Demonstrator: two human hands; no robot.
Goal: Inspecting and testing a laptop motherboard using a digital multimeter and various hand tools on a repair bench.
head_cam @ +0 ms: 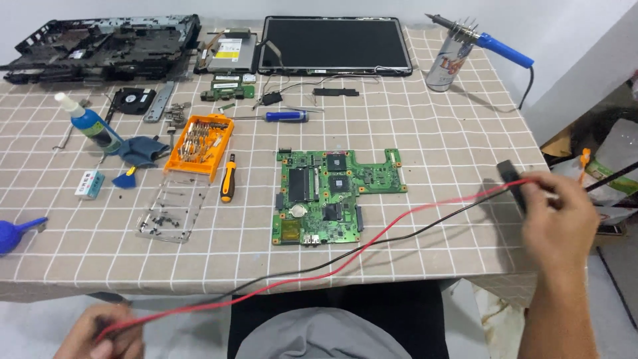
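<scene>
At the right edge of the table (465, 219) we see the right hand (558, 223) closed around a black probe (513, 181), blurred, just past the cloth. From it a red lead (399, 223) and a black lead (372, 244) run across the checked cloth, passing just below the green circuit board (332, 196), down to the left hand (100, 332), which grips their other ends below the table's near edge.

Open tablecloth (452, 133) right of motherboard (335, 194); red lead (372, 247) and black lead (399, 233) slanting across the front.
</scene>
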